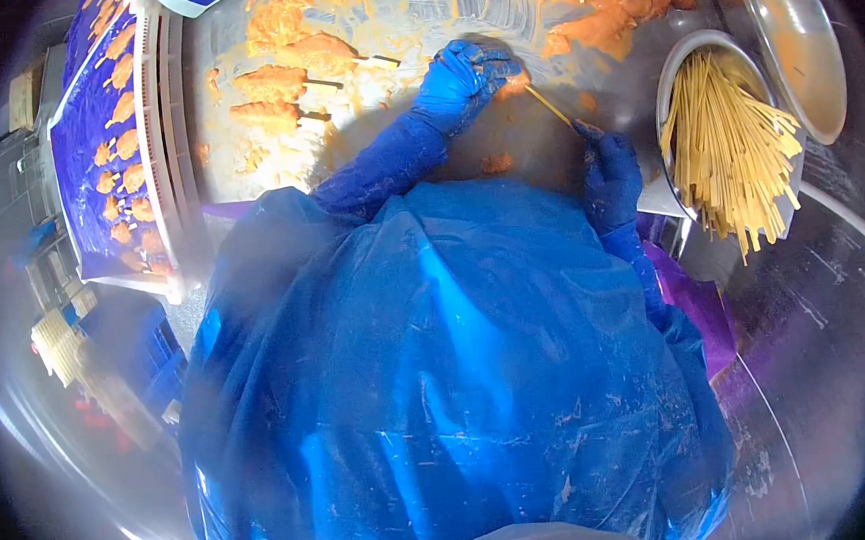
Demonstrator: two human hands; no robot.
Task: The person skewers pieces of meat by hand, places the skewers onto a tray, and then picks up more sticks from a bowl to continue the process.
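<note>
Clasped meat in left hand, pinched stick toward four o'clock in right hand; risked a prick by pushing crooked.

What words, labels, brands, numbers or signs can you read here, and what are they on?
None readable. No lettering shows on the blue apron, the bunched sticks or the white-edged tray.
Background items at far left are too small and blurred to tell.

Left fingers (gloved), curled
</note>
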